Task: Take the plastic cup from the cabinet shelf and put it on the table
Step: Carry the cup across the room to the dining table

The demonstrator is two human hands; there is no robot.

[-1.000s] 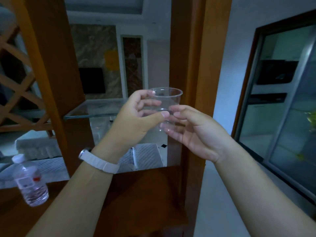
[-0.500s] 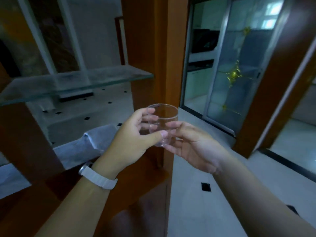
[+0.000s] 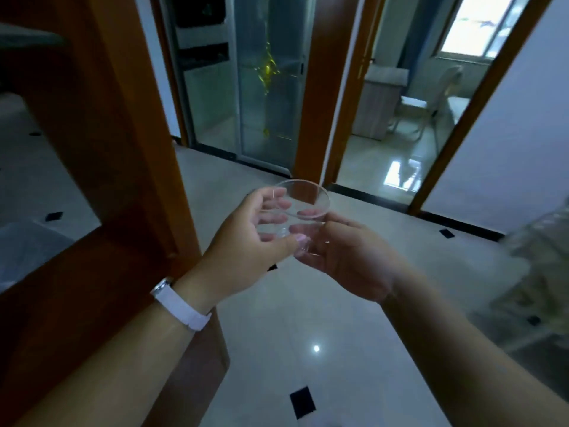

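Note:
A clear plastic cup [image 3: 303,201] is held upright in mid-air over the tiled floor, at the centre of the view. My left hand [image 3: 249,241], with a white watch band on the wrist, wraps its fingers and thumb around the cup's left side. My right hand [image 3: 348,257] grips the cup's right side and cradles its base. The wooden cabinet [image 3: 101,124] stands at the left, apart from the cup. No table top is clearly in view.
A blurred pale object [image 3: 542,266] reaches in from the right edge. Ahead are a glass sliding door [image 3: 264,87] and an open doorway with a white chair [image 3: 431,100]. Glossy floor tiles [image 3: 308,334] spread below the hands.
The view has swung right, away from the cabinet's glass shelf toward the doorways. Both hands kept hold of the cup and it now hangs over the floor.

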